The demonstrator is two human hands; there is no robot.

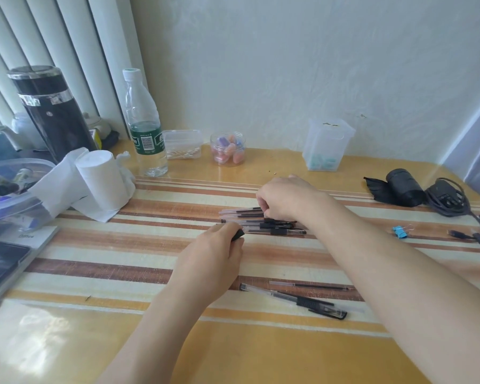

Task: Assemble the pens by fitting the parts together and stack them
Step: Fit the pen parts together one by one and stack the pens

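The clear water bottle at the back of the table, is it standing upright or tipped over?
Upright. The water bottle stands on its base on the table, white cap at the top, beside the paper roll.

Room front-L over mat (94,275); tissue roll (100,178) & bottle (144,120) crowd L; loose pens (302,300) front; cables (449,200) R.

A home table (67,342) set against a plain wall (288,65), with vertical blinds (53,37) upper left, a striped tablecloth (122,273), and a water bottle (144,126), black flask (53,112) and toilet roll (103,178) at left.
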